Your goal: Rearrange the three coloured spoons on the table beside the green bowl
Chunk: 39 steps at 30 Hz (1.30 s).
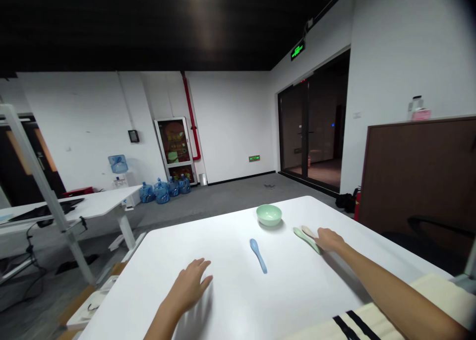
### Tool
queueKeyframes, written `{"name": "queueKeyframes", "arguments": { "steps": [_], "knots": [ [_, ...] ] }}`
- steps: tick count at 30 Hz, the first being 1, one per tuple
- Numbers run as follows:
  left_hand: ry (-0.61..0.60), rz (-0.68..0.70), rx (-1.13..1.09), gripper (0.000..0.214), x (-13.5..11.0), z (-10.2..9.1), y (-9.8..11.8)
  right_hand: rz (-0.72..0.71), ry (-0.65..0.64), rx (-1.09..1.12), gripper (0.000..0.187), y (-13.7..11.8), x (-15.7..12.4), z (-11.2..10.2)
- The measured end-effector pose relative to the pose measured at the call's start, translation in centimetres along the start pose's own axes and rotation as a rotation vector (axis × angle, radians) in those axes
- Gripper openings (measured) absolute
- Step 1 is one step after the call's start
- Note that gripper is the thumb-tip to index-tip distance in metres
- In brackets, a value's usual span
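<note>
On the white table (226,231), my right hand (330,240) is closed at the handle end of a beige spoon (307,230); its fingertips are partly hidden. A light green spoon (307,240) lies right beside it, its handle end close to my fingers. Left of these, a blue spoon (258,255) rests on the tabletop with its bowl end pointing away from me. A light green bowl (269,215) stands upright near the far edge. My left hand (190,283) hovers over the table's left part, fingers spread, holding nothing, to the left of the blue spoon.
Cream cloth with black stripes (357,325) is at the near right edge. A brown partition (416,181) stands to the right. Another white desk (107,203) with a metal post is on the left. Blue water bottles (161,191) stand on the floor by the wall.
</note>
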<state>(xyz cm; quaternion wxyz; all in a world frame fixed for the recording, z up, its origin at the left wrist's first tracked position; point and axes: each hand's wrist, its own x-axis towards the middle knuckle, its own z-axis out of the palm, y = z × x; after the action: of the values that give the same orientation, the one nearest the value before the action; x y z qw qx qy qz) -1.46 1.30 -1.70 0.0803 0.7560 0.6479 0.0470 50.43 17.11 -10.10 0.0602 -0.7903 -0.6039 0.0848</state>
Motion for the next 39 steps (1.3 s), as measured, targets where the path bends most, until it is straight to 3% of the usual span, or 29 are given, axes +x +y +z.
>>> {"name": "queueKeyframes", "arguments": {
  "steps": [6,10,15,21,25,34,39],
  "knots": [
    [-0.008,-0.001,0.017,0.055,0.2,0.1,0.0,-0.036,0.038,-0.015,0.036,-1.9,-0.8,-1.1],
    [-0.003,0.008,0.013,0.055,0.2,0.2,-0.1,-0.119,0.004,-0.036,0.037,-2.7,-1.1,-0.4],
    [0.001,0.009,0.013,0.055,0.2,0.2,-0.1,-0.150,-0.023,-0.021,0.053,-3.0,-1.1,0.5],
    [0.003,0.012,0.007,0.055,0.3,0.2,-0.2,-0.228,-0.027,0.032,0.028,-5.6,-2.0,0.7],
    [-0.006,0.008,0.008,0.055,0.3,0.1,-0.2,-0.281,-0.051,0.034,0.022,-7.8,-3.2,1.0],
    [0.011,0.009,-0.013,0.054,0.4,0.5,-0.5,-0.284,-0.085,0.017,0.026,-8.8,-4.5,1.3],
    [0.000,0.012,0.002,0.055,0.4,0.4,-0.5,-0.280,-0.043,-0.001,0.041,-9.2,-5.1,0.4]
  ]
}}
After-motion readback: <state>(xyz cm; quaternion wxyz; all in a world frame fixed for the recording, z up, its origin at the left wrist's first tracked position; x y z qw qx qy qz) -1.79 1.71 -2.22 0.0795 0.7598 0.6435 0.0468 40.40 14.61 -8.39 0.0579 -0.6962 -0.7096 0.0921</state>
